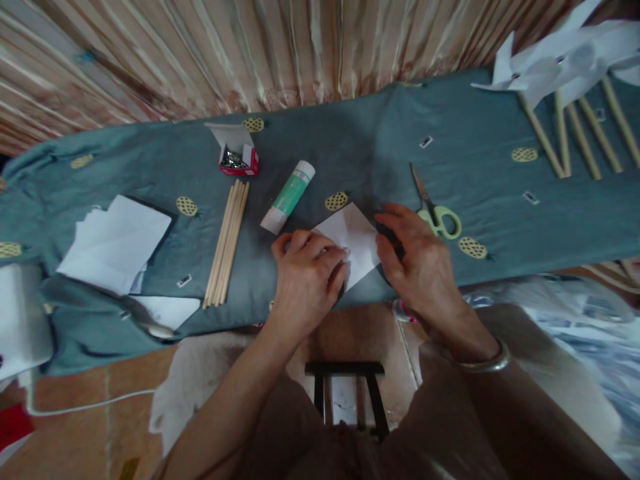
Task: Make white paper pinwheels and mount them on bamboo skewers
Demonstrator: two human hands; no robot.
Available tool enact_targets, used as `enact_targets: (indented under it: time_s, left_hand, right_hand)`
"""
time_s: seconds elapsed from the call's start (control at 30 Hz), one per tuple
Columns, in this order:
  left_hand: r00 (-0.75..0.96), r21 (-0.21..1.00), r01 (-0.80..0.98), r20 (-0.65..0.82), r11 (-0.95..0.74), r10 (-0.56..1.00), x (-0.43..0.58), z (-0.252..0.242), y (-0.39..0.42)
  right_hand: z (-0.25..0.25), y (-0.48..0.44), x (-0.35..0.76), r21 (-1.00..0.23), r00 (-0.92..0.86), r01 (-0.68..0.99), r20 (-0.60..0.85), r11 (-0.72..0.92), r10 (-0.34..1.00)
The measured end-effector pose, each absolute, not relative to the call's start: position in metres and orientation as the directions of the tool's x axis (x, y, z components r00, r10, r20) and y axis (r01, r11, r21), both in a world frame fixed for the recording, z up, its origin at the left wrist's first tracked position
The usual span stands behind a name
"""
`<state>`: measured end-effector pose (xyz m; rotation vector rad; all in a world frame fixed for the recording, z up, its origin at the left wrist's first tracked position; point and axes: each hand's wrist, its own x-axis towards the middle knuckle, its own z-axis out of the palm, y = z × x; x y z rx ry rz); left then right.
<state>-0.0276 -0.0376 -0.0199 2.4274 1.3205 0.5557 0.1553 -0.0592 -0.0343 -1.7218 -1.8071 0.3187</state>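
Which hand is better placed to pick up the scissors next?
Right hand, probably: the scissors lie just beyond it, while the left hand rests on the folded paper, farther away.

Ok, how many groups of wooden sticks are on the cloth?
2. One tight bundle lies left of the glue stick; a second group is spread at the far right, partly under white paper shapes. More could be hidden under paper.
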Motion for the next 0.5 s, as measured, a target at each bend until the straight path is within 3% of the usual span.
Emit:
enact_targets:
  time_s: [0.5]
  left_hand:
    - [0.480, 0.444, 0.715, 0.248, -0.539, 0.841, -0.0301, -0.0193, -0.0398]
  right_hand:
    - [-0.0338, -0.0668, 0.1552, -0.561, 0.029, 0.818, 0.265, 0.130, 0.964]
